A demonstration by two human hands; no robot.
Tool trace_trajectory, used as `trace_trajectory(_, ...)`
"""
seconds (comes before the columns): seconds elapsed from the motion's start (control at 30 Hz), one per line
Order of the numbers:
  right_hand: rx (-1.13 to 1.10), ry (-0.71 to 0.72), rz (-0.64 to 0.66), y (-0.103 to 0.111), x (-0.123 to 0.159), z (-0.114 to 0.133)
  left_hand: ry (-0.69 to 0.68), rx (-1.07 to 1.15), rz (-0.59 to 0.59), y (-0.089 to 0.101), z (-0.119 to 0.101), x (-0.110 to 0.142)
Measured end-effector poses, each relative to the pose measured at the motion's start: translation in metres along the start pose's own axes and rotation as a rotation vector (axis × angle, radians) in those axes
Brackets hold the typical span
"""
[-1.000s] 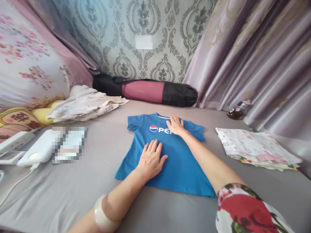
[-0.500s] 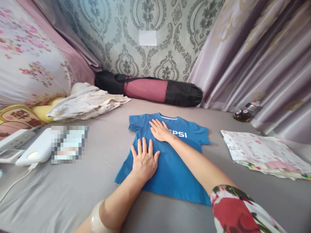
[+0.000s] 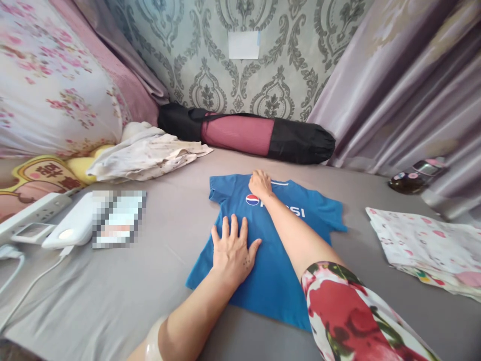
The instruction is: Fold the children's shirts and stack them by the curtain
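A small blue t-shirt [image 3: 278, 260] with a white and red logo lies flat, front up, on the grey bed sheet [image 3: 112, 286]. My left hand [image 3: 232, 249] rests open and flat on the shirt's lower left part, fingers spread. My right hand [image 3: 260, 184] reaches across to the shirt's collar at its far edge, fingers curled down onto the fabric there. My right forearm lies over the logo and hides part of it.
A folded pile of pale printed cloth [image 3: 428, 243] lies to the right. A black and pink rolled bag [image 3: 248, 133] lies along the wall. Crumpled cream cloth [image 3: 146, 155], a white power strip [image 3: 30, 213] and a white device [image 3: 71, 229] sit at left. A bottle [image 3: 413, 175] lies by the curtain.
My right hand slid left across the chest, then up to the collar, where its fingers curled. My left hand stayed flat on the shirt. The view shifted left.
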State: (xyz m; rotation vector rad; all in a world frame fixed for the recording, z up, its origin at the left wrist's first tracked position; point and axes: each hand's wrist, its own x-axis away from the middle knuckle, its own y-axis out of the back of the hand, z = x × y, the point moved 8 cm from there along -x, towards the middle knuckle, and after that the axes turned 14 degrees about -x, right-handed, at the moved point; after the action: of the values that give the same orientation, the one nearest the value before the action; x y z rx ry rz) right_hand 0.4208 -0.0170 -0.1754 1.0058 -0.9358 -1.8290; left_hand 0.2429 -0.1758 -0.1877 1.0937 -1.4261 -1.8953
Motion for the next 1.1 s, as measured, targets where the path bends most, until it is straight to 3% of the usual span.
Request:
trace_trajectory(0.13,-0.048,-0.079,-0.043,0.005,-0.011,-0.013,0.050,-0.012,0.002,0.002,0.013,-0.009)
trace_trajectory(0.33,-0.131,-0.133,0.105,-0.002,-0.033,-0.028,0.074,-0.039,-0.040,-0.011,0.008,-0.006)
trace_trajectory(0.53,-0.112,-0.048,-0.029,-0.001,-0.029,-0.021,0.074,-0.042,0.022,-0.015,0.005,-0.006)
trace_trajectory(0.67,-0.101,-0.044,-0.024,-0.002,-0.027,-0.017,0.080,-0.036,0.016,-0.013,0.006,-0.006)
trace_trajectory(0.93,-0.084,-0.076,0.203,0.016,-0.032,-0.042,0.051,-0.014,-0.040,-0.005,0.006,-0.006)
trace_trajectory(1.1,-0.081,-0.124,0.317,0.035,-0.025,-0.065,-0.189,0.103,-0.094,0.007,-0.018,0.002)
